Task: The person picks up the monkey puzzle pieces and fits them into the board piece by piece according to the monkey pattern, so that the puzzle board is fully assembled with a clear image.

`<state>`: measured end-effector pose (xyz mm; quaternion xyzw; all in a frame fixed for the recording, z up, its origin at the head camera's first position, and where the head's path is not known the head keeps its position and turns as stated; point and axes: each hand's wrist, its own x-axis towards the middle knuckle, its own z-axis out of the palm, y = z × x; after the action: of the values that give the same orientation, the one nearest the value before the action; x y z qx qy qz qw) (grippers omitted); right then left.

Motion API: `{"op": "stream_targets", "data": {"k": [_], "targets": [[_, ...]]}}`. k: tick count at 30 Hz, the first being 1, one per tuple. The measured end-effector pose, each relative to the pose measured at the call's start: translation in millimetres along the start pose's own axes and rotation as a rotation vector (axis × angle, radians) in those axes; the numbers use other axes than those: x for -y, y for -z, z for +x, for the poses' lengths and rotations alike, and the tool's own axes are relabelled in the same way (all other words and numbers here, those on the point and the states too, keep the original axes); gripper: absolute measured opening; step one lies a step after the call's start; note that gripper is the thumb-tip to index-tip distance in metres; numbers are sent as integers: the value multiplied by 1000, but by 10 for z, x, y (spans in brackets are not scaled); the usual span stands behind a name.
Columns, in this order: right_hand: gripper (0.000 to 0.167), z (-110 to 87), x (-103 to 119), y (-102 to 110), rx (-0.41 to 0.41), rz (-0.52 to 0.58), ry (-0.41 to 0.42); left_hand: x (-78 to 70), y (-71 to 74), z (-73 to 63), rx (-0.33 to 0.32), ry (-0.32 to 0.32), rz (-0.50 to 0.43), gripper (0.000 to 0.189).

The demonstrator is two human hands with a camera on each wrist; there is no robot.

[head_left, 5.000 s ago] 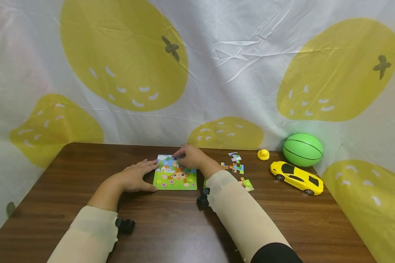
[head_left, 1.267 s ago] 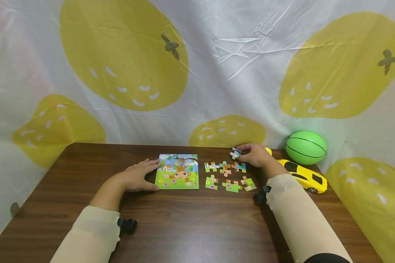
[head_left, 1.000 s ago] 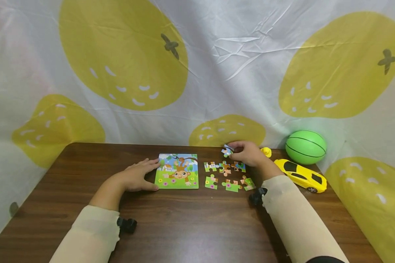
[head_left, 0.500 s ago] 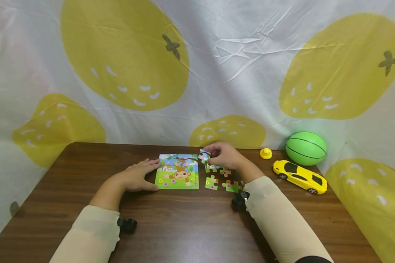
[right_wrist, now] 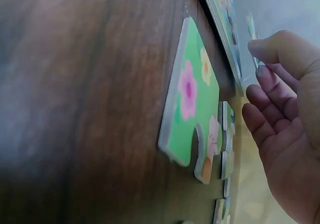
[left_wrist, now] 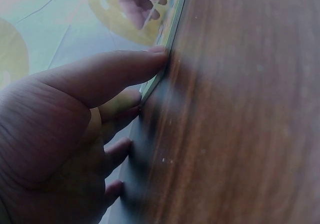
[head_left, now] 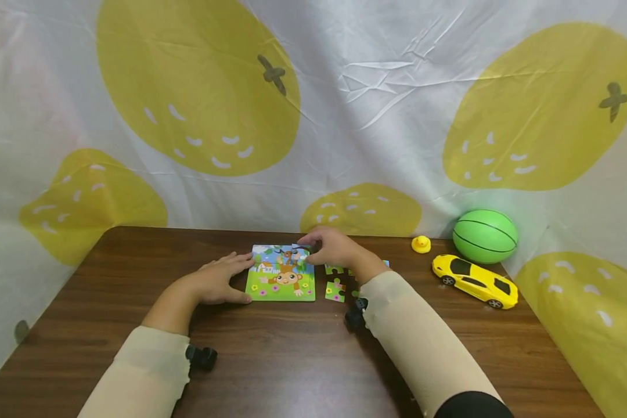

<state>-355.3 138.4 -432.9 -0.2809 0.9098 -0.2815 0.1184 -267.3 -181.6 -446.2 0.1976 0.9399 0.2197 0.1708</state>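
Observation:
My left hand (head_left: pixel 216 280) lies at the left edge of a square jigsaw board (head_left: pixel 279 295) printed with a monkey. Its thumb and fingers touch the board's edge, also in the left wrist view. Above the board's top right corner, my right hand (head_left: pixel 334 249) pinches a jigsaw piece (right_wrist: pixel 251 28) between thumb and fingertips. The right wrist view shows that piece edge-on, raised above the board. Several loose pieces lie right of the board, among them a green flowered piece (right_wrist: pixel 192 92). My right wrist and sleeve hide part of these in the head view.
A yellow rubber duck (head_left: pixel 421 244), a yellow toy car (head_left: pixel 474 281) and a green ball (head_left: pixel 485 236) stand at the table's back right. Behind the brown wooden table (head_left: pixel 292 360) hangs a white curtain (head_left: pixel 366 145) with yellow fruit prints.
My right hand has carried the jigsaw piece leftward from the loose pieces at the back to over the board's top right corner. My left hand has stayed at the board's edge.

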Motion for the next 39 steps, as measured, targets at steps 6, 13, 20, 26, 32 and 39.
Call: {"op": "stream_targets", "data": {"k": [6, 13, 20, 26, 32, 39], "targets": [[46, 50, 23, -17, 22, 14, -23, 19, -10, 11, 0, 3, 3, 97], [43, 96, 2, -32, 43, -15, -31, 27, -1, 18, -6, -3, 8, 97], [42, 122, -7, -49, 55, -30, -45, 21, 3, 11, -7, -9, -11, 97], [41, 132, 26, -47, 67, -56, -51, 27, -1, 20, -6, -6, -6, 97], [43, 119, 66, -67, 60, -19, -75, 24, -6, 18, -5, -6, 0, 97], [47, 122, 86, -109, 35, -52, -86, 27, -13, 21, -5, -8, -4, 97]]}}
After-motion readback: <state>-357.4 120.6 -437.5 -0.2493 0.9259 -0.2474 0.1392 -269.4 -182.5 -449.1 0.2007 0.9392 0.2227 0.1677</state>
